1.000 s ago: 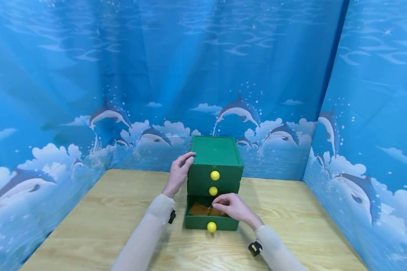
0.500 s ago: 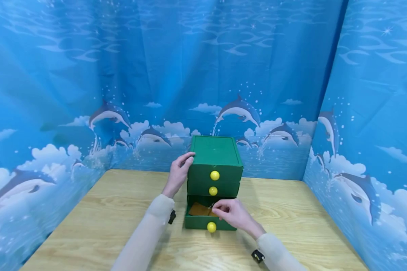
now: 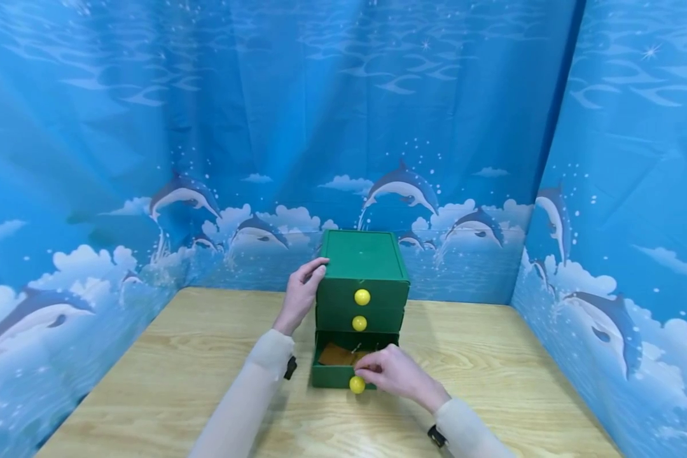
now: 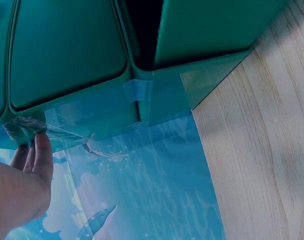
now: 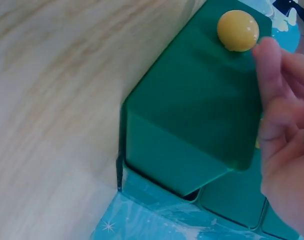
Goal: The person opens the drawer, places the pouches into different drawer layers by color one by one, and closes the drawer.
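Observation:
A green cabinet (image 3: 362,254) with several drawers and yellow knobs stands on the table. Its bottom drawer (image 3: 331,376) is pulled out. Inside lie a flat brown piece (image 3: 335,355) and a small shiny thin thing (image 3: 357,348) whose kind I cannot make out. My left hand (image 3: 301,296) rests against the cabinet's left side near the top, thumb and fingers fairly straight. My right hand (image 3: 397,374), fingers loosely bent and holding nothing visible, is over the drawer's front edge. Its fingertips are just beside the bottom yellow knob (image 5: 238,31); whether they touch it I cannot tell.
The wooden table (image 3: 217,362) extends around the cabinet on both sides. A blue curtain (image 3: 275,127) with dolphins hangs behind and along the sides. Upper yellow knobs (image 3: 362,297) stick out above the open drawer.
My right hand has drawn back from inside the bottom drawer, down and toward me, to its front edge by the knob. The shiny thin thing shows more clearly. My left hand has stayed put.

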The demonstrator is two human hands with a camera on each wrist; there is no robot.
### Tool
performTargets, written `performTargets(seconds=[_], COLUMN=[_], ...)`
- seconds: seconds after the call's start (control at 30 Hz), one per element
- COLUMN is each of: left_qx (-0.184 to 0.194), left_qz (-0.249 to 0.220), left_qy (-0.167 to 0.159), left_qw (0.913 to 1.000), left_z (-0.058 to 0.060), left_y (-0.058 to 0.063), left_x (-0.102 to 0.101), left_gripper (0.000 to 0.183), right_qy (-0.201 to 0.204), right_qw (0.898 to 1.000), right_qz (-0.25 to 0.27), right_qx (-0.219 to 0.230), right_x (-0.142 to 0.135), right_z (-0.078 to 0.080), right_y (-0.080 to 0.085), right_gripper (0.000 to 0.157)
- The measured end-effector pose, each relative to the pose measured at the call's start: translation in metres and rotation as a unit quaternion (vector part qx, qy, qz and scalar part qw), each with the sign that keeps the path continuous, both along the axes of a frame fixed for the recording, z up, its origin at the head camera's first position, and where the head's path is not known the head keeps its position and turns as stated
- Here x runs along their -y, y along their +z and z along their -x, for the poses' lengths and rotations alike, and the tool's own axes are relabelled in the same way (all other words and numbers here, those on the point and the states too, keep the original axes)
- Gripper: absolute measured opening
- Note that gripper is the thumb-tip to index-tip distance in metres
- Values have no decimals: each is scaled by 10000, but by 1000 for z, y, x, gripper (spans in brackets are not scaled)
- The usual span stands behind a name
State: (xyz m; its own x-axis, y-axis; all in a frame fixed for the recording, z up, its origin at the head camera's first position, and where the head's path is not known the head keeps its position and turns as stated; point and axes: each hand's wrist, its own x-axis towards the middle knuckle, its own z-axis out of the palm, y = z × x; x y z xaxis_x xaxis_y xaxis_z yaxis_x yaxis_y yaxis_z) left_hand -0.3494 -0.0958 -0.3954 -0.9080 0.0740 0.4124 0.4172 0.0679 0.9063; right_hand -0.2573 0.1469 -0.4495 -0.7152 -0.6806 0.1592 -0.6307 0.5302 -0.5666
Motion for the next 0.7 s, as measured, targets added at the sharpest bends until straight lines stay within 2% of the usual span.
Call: performTargets(seconds=[0.17,0.33,0.47,0.57,0.7], left_qx=[145,162,156,111,-6], left_qz=[41,162,51,-10,11], left_qy=[-129,-169,-190,-154,-50], left_qw=[9998,9996,9997,9998,10000], left_z=[-8,-24,-16,-5,-2], left_y=[7,22,15,5,2], left_x=[1,1,1,1,0], left_gripper=[41,42,42,42,41], right_qy=[45,-126,-277,-346,-374], right_qw=[9975,9961,9950,9947,9953], right_qz=[-381,-407,-406,-426,-404], right_qx=[587,773,870,872,795], right_x=[2,3,4,4,5], right_z=[-5,-8,-9,-10,-11], right_y=[0,-2,-5,-6,-7], right_gripper=[21,26,27,28,28])
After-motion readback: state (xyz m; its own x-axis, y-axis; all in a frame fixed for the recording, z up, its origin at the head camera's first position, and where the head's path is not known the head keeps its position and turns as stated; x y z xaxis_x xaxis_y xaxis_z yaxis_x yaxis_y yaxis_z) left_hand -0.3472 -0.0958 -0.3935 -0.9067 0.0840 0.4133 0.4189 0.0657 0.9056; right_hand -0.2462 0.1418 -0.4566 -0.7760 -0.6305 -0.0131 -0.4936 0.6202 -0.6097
